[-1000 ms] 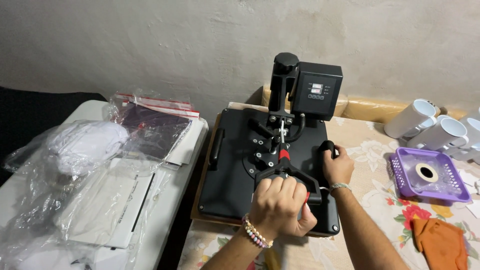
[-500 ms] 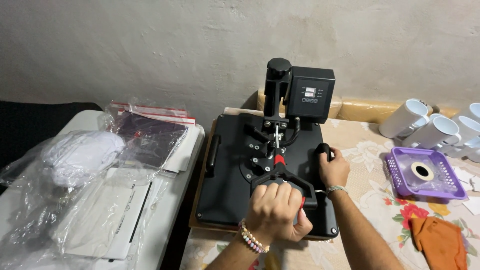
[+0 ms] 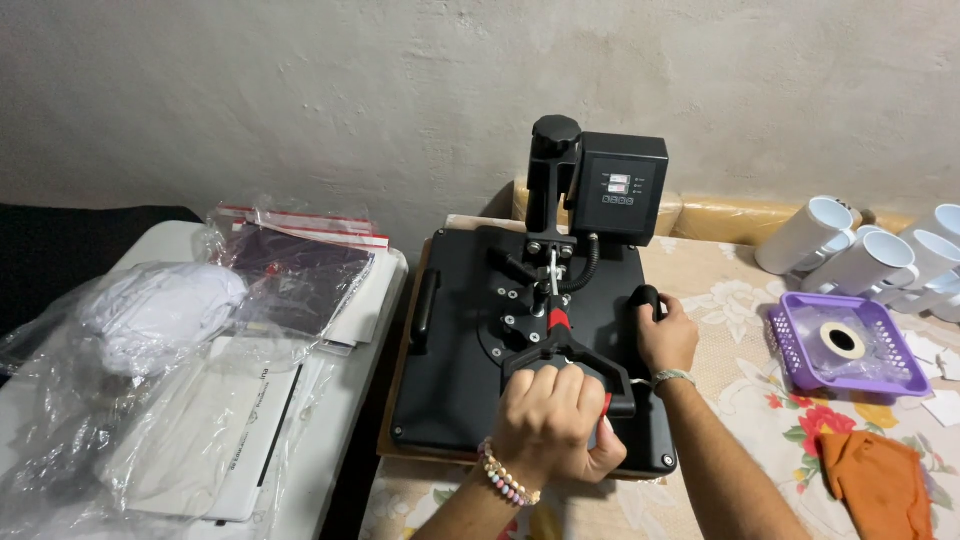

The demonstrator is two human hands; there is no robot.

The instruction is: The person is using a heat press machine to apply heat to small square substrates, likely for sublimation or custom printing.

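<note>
I've got one view only, head cam, looking down & fwd from above the bench toward the back wall (image 3: 300,90). It sits close: heat press (image 3: 530,350) fills centre frame, my forearms enter from the bottom edge. Left table (image 3: 370,330) & floral tablecloth (image 3: 760,400) flank it. No 2nd view, so no overlap.

Heat press (image 3: 470,360) centre, plastic bags (image 3: 150,350) left, mugs (image 3: 860,255) behind tray (image 3: 790,350) right.
</note>
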